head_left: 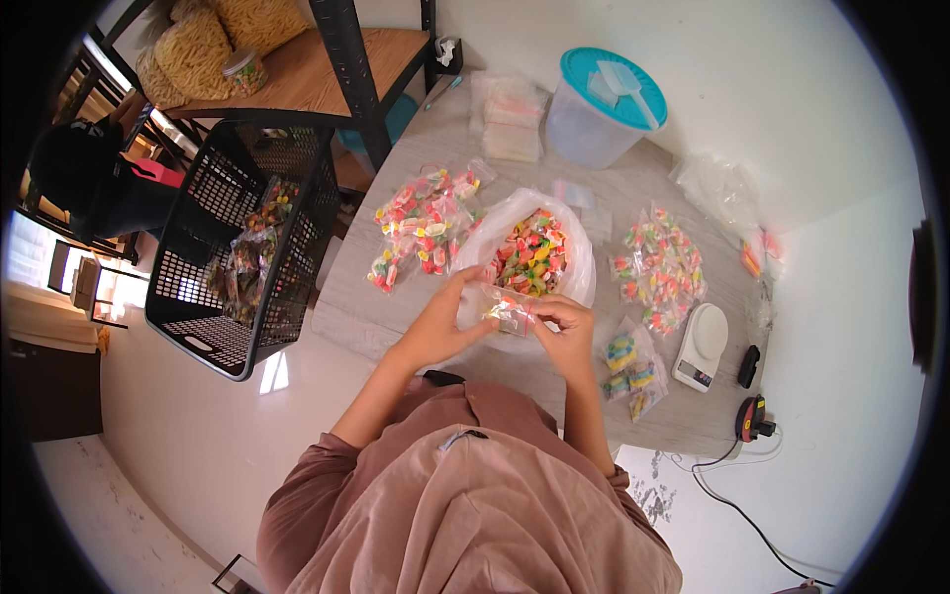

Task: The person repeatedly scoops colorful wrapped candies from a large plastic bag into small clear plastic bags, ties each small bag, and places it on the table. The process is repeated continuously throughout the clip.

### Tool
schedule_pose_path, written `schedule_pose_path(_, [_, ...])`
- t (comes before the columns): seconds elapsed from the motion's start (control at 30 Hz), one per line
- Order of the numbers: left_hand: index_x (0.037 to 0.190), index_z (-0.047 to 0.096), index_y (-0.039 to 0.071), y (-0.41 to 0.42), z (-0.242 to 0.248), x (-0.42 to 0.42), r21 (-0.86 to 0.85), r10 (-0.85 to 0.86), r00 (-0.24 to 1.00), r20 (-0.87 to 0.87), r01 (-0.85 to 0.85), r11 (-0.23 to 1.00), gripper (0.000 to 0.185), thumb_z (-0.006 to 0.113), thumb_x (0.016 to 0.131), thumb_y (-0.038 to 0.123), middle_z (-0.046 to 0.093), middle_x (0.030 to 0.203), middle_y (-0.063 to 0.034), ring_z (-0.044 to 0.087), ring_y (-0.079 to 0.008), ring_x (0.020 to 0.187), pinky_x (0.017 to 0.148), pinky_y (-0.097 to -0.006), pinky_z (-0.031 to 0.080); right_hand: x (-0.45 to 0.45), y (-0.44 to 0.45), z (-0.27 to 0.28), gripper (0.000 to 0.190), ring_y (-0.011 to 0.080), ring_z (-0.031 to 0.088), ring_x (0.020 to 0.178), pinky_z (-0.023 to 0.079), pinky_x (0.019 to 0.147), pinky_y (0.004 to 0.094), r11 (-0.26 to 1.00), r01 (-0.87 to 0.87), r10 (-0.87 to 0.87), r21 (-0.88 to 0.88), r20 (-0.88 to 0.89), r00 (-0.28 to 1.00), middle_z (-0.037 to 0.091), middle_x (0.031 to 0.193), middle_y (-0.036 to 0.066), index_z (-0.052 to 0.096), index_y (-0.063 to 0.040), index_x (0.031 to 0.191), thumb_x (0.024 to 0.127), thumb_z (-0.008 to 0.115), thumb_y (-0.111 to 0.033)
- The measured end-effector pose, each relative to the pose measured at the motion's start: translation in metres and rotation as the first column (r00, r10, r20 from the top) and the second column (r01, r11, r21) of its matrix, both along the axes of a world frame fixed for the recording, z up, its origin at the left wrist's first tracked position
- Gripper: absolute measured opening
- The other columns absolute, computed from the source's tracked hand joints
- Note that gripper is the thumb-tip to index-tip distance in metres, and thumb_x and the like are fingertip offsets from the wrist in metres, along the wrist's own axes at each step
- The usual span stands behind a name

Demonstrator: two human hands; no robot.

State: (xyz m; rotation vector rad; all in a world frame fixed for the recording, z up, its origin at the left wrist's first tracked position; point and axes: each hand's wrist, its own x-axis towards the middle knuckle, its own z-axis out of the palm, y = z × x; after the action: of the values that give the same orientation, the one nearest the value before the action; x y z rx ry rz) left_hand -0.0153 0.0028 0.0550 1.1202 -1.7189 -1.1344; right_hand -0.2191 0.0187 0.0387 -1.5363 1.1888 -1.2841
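Between both hands is a small clear zip bag with a red seal line and a few wrapped candies inside. My left hand grips its left side, thumb in front. At the sealed right end, my right hand pinches the bag with thumb and fingers. Just beyond my hands stands a white plastic bag, its mouth rolled wide around many loose wrapped candies. Filled candy packets lie in a heap to the left. Another heap of filled packets lies to the right.
A white kitchen scale and packets of blue-yellow sweets sit at right. Behind are a turquoise-lidded tub and stacked zip bags. A black crate with candy packets stands left, near a shelf. A person is beyond it.
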Motion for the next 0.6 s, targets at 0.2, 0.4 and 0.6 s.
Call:
schedule_pose_path(0.2, [0.12, 0.049, 0.004, -0.004, 0.008, -0.004, -0.38, -0.069, 0.954, 0.292, 0.182, 0.907, 0.056, 0.071, 0.07, 0.019, 0.054, 0.107, -0.012, 0.05, -0.0292, 0.101, 0.091, -0.0402, 0.037, 0.011, -0.008, 0.001, 0.012, 0.0113, 0.062, 0.072, 0.051, 0.064, 0.0238, 0.977, -0.168, 0.151, 0.13, 0.133, 0.98, 0.066, 0.086, 0.009, 0.067, 0.003, 0.087, 0.075, 0.065, 0.004])
schedule_pose_path(0.4, [0.119, 0.049, 0.005, -0.009, 0.0, 0.005, -0.086, -0.066, 0.987, 0.148, 0.08, 0.993, 0.056, 0.073, 0.072, 0.022, 0.05, 0.09, -0.0107, 0.049, -0.024, 0.078, 0.074, -0.0343, 0.041, 0.007, -0.051, 0.015, 0.009, 0.0142, 0.063, 0.074, 0.051, 0.064, 0.0256, 0.975, -0.172, 0.178, 0.138, -0.028, 0.984, 0.066, 0.087, 0.009, 0.066, 0.002, 0.089, 0.081, 0.061, -0.001])
schedule_pose_path(0.6, [0.117, 0.05, 0.005, -0.015, 0.001, 0.01, -0.104, -0.04, 0.989, 0.139, 0.055, 0.993, 0.05, 0.072, 0.075, 0.02, 0.049, 0.097, -0.0111, 0.048, -0.0224, 0.084, 0.072, -0.0306, 0.041, -0.009, -0.132, -0.015, 0.014, 0.0297, 0.061, 0.073, 0.052, 0.065, 0.0361, 0.955, -0.091, -0.179, -0.283, -0.791, 0.585, 0.06, 0.088, 0.015, 0.066, -0.001, 0.082, 0.072, 0.057, 0.002])
